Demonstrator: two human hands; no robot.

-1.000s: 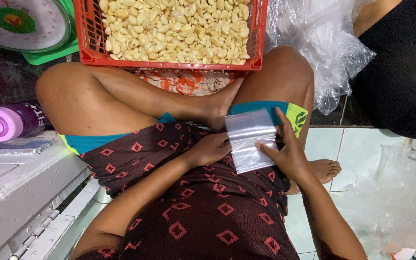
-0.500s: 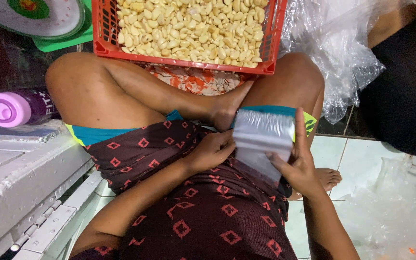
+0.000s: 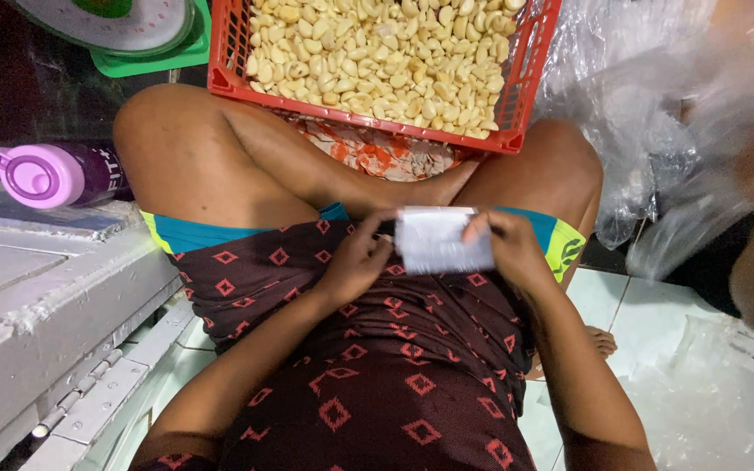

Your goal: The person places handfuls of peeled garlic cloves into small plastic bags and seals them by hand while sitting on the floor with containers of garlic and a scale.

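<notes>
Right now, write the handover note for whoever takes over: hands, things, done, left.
Left hand: fingers pinch the left edge of the small clear plastic bag.
Right hand: grips the bag's right edge, over the lap.
Red crate of peeled garlic cloves sits ahead at the knees; scale far left, purple bottle at left.
Done: bag in hand, looks empty.
Left: nothing in the bag yet.

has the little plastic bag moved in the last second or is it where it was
Yes. The plastic bag, held by both hands, has shifted left across the lap, away from the teal-and-green shorts hem it earlier overlapped.
</notes>
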